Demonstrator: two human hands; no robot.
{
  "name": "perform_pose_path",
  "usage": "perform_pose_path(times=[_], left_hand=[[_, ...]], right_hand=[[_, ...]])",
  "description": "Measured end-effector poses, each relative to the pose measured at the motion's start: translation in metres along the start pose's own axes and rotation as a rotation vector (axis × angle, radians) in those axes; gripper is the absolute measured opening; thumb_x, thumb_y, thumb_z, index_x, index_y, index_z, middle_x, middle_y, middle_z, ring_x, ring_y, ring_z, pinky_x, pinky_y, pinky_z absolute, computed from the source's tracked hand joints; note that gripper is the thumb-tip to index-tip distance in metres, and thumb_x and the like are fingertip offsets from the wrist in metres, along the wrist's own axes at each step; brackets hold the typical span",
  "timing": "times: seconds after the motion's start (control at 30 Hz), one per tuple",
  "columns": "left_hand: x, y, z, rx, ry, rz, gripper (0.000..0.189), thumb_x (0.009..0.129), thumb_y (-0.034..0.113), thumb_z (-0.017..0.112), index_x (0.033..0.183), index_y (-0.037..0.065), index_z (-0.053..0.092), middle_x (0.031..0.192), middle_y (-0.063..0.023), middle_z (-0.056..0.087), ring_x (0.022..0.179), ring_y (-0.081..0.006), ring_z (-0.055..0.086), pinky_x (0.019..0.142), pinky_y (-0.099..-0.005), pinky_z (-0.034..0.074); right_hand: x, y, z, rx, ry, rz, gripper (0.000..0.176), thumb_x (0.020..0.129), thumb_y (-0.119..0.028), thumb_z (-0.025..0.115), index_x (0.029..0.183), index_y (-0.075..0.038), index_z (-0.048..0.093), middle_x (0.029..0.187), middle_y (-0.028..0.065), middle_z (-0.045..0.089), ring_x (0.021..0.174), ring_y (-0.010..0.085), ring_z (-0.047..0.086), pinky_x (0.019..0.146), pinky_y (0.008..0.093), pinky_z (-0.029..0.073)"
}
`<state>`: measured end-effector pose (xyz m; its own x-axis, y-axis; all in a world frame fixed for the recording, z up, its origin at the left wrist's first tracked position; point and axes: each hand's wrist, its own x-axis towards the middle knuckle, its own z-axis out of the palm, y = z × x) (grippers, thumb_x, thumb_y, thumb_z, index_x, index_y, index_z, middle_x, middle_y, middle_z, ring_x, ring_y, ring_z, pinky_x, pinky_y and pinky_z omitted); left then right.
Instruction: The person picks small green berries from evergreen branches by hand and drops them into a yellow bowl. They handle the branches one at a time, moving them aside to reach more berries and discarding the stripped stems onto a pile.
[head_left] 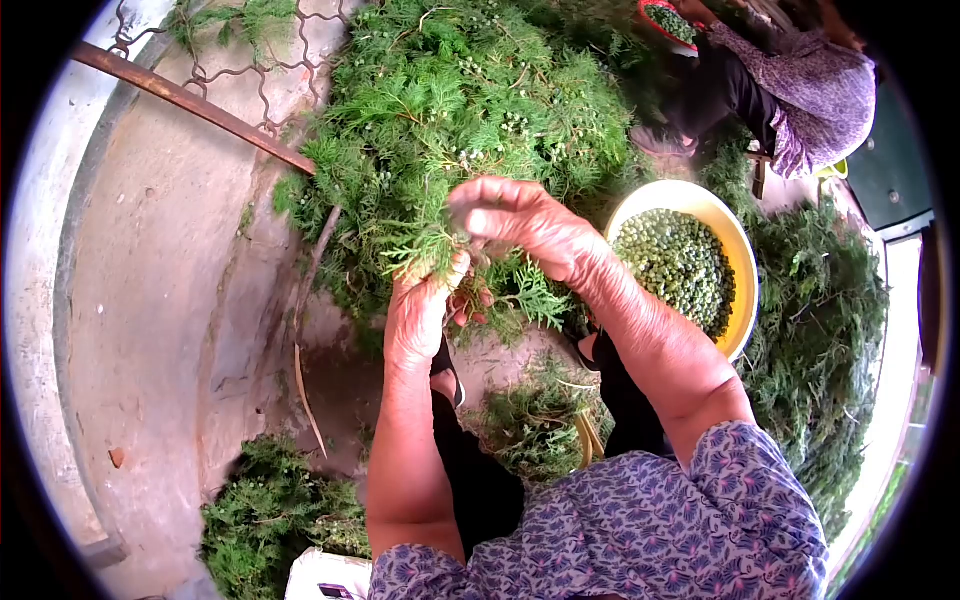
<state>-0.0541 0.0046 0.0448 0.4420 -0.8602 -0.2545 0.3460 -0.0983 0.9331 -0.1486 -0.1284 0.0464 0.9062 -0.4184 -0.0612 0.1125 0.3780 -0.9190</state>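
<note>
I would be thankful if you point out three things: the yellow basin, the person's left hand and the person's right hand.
Yellow basin (747, 285): head view, right side of its wall.
Left hand (418, 312): head view, middle of the hand.
Right hand (533, 222): head view, back of the hand.

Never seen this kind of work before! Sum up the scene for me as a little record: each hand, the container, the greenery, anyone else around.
Left hand: gripping a green sprig
Right hand: curled close beside the sprig; whether the fingertips pinch anything is unclear
Container: yellow basin beside the right forearm, holding many small round green pieces
Greenery: large heap of leafy branches in front of the hands
Anyone else: another person in a patterned top, at the upper right
</note>
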Motion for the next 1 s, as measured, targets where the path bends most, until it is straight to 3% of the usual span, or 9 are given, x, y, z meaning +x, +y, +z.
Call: perform_pose_path(times=[0.27,0.43,0.5,0.57,0.67,0.77,0.83,0.9,1.0], left_hand=[[0.004,-0.008,-0.007,-0.068,-0.002,0.041,0.026,0.082,0.031,0.061,0.087,0.005,0.062,0.075,-0.0005,0.059,0.060,-0.0079,0.052,0.051,-0.0212,0.042],[0.001,-0.004,-0.006,-0.077,0.021,0.138,0.035,0.080,0.040,0.059,0.080,0.005,0.056,0.063,-0.0032,0.056,0.050,-0.0132,0.054,0.041,-0.0256,0.042],[0.004,-0.005,-0.010,-0.218,0.204,0.147,0.036,0.083,0.041,0.056,0.081,0.005,0.056,0.058,-0.0039,0.056,0.045,-0.0147,0.054,0.038,-0.0250,0.040],[0.008,-0.006,-0.016,-0.320,0.190,0.246,0.036,0.083,0.041,0.056,0.082,0.005,0.056,0.060,-0.0043,0.056,0.047,-0.0151,0.054,0.039,-0.0252,0.042],[0.006,-0.006,-0.019,-0.467,0.270,0.230,0.037,0.082,0.041,0.057,0.083,0.004,0.055,0.064,-0.0051,0.056,0.049,-0.0150,0.055,0.040,-0.0264,0.043],[0.000,0.000,-0.018,-0.461,0.304,0.264,0.037,0.081,0.041,0.059,0.084,0.004,0.054,0.067,-0.0050,0.056,0.051,-0.0155,0.055,0.041,-0.0276,0.045],[-0.003,0.003,-0.012,-0.470,0.312,0.292,0.039,0.080,0.041,0.060,0.087,0.004,0.053,0.069,-0.0044,0.055,0.052,-0.0155,0.055,0.041,-0.0280,0.046],[-0.002,0.001,-0.009,-0.460,0.373,0.329,0.040,0.080,0.042,0.060,0.089,0.004,0.052,0.072,-0.0050,0.054,0.054,-0.0159,0.056,0.040,-0.0281,0.045],[0.000,-0.011,-0.007,-0.360,0.482,0.359,0.040,0.081,0.042,0.059,0.090,0.003,0.052,0.076,-0.0052,0.053,0.055,-0.0151,0.055,0.044,-0.0262,0.043]], right_hand=[[-0.006,0.006,0.020,0.082,0.211,0.080,0.019,0.079,-0.011,0.065,0.093,0.002,0.062,0.080,0.0056,0.063,0.068,0.0105,0.059,0.062,0.0235,0.050],[-0.003,-0.001,-0.018,0.469,0.434,0.095,0.014,0.089,-0.014,0.049,0.085,-0.003,0.057,0.064,0.0040,0.054,0.048,0.0091,0.044,0.040,0.0204,0.037],[-0.016,-0.020,-0.033,-0.017,0.591,-0.019,0.017,0.089,-0.016,0.050,0.092,-0.002,0.058,0.069,0.0042,0.054,0.051,0.0095,0.046,0.045,0.0204,0.040],[-0.039,-0.034,-0.060,0.025,0.621,-0.050,0.027,0.085,-0.015,0.056,0.108,-0.001,0.055,0.082,0.0054,0.055,0.065,0.0113,0.051,0.054,0.0216,0.044],[-0.102,-0.025,-0.120,-0.460,0.675,-0.220,0.033,0.083,-0.012,0.054,0.113,0.002,0.050,0.096,0.0081,0.054,0.073,0.0142,0.054,0.064,0.0251,0.047],[-0.164,-0.001,-0.194,-0.516,0.926,0.158,0.040,0.079,-0.010,0.056,0.117,0.000,0.049,0.107,0.0160,0.056,0.089,0.0184,0.057,0.072,0.0295,0.049],[-0.196,0.016,-0.203,-1.454,1.051,0.375,0.045,0.076,-0.014,0.061,0.118,-0.003,0.049,0.112,0.0178,0.056,0.105,0.0244,0.053,0.089,0.0320,0.044],[-0.206,0.034,-0.227,-0.960,0.893,0.085,0.047,0.078,-0.015,0.061,0.122,-0.003,0.047,0.107,0.0114,0.057,0.098,0.0185,0.053,0.087,0.0275,0.041],[-0.130,-0.021,-0.103,-0.615,0.636,0.098,0.040,0.088,-0.033,0.048,0.104,0.002,0.058,0.088,0.0099,0.061,0.082,0.0168,0.059,0.079,0.0318,0.047]])
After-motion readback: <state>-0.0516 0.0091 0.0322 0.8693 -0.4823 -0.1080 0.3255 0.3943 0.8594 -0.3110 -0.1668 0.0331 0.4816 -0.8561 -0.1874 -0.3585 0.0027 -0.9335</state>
